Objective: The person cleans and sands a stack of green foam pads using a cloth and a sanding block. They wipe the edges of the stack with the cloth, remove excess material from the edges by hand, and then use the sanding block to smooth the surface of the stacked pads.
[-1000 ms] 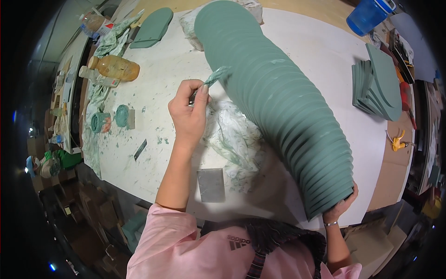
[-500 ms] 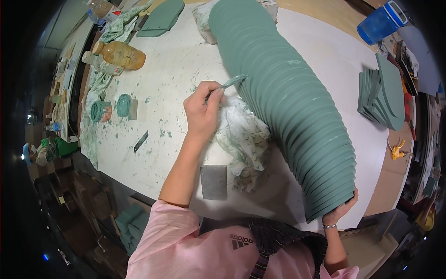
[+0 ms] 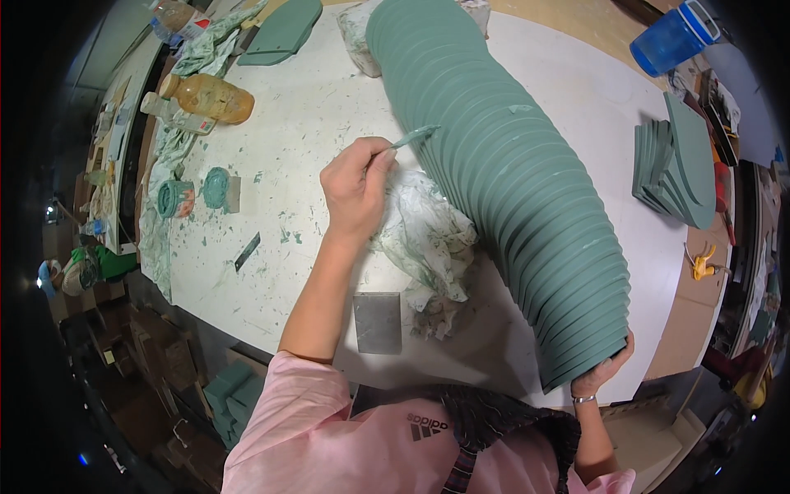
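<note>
Left hand (image 3: 354, 191) is drifting slightly forward, grip clamping slim green-smeared tool (image 3: 418, 134); fanned green rounded-plate stack (image 3: 514, 185) is risking spreading if clasping right hand (image 3: 605, 375) slips.

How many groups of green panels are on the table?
3: the long stack at centre, a small pile at far left, a leaning pile at right. Others may be hidden.

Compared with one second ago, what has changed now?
The left hand has shifted slightly right, toward the green stack, and its paste-coated tool lies flatter; the view shifted too. Nothing was taken or released. The right hand stayed at the stack's near end.
</note>
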Demonstrator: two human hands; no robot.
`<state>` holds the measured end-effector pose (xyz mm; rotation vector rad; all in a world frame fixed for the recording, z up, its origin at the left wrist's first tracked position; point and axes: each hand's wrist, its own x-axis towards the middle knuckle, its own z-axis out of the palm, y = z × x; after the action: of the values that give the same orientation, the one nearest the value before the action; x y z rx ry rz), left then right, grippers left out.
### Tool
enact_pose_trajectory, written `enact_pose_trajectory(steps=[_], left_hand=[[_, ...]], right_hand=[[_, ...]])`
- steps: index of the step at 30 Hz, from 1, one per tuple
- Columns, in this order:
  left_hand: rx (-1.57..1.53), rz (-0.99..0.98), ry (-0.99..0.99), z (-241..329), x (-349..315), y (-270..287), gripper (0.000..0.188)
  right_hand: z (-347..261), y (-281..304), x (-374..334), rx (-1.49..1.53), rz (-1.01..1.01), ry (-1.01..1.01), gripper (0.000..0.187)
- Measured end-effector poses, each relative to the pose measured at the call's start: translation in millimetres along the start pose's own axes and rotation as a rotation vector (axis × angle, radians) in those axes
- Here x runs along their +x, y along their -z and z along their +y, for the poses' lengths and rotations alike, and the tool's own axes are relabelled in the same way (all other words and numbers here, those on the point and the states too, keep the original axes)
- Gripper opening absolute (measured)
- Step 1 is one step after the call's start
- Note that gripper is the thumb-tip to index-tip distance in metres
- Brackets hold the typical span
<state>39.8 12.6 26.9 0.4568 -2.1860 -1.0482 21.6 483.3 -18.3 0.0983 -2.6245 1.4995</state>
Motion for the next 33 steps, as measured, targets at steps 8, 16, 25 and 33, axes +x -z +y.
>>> enact_pose_trajectory(steps=[8, 16, 25, 33], left_hand=[[-0.064, 0.100, 0.025, 0.8, 1.0, -1.8, 0.002], [0.062, 0.022, -0.078, -6.2, -6.4, 4.1, 0.004], [-0.113, -0.003, 0.036, 25.5, -26.2, -1.0, 0.003], [-0.128, -0.135, -0.171, 46.3, -37.8, -22.9, 0.007]], right_hand=[[3.2, 0.4, 0.4, 0.001, -0.003, 0.032, 0.094], [1.4, -0.6, 2.0, -0.019, 0.004, 0.038, 0.094], [-0.5, 0.6, 1.4, -0.059, 0.015, 0.045, 0.092], [3.7, 0.0, 2.0, -0.020, 0.009, 0.041, 0.089]])
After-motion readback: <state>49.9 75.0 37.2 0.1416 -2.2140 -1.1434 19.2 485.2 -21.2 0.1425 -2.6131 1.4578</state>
